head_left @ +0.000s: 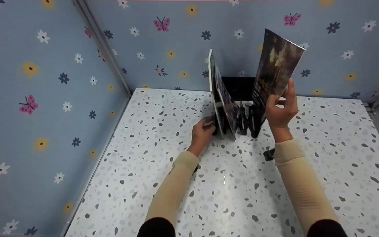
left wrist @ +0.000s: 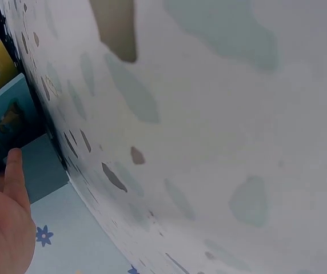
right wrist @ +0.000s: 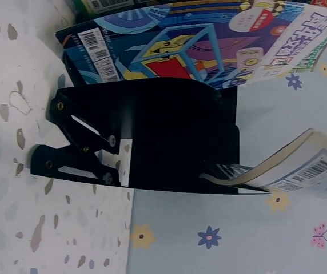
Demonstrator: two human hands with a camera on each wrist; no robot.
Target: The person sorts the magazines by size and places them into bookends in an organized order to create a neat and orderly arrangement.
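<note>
A black expanding book rack [head_left: 252,121] with crossed hinged arms stands on the speckled surface. My right hand [head_left: 282,110] holds a dark-covered book [head_left: 276,62] by its right edge, tilted at the rack's right end. In the right wrist view, that book [right wrist: 309,171] shows a barcode; the hand is out of sight. At the rack's left side, my left hand [head_left: 203,133] grips the end plate, thumb and finger close together; its contact is partly hidden. Several thin books [head_left: 224,98] lean upright in the left part, one with a colourful cover [right wrist: 180,48].
The white speckled tabletop [head_left: 163,131] surrounds the rack. Flowered blue panels rise behind [head_left: 176,39] and on the left [head_left: 54,108]. A small black item [head_left: 269,154] shows beside the right sleeve.
</note>
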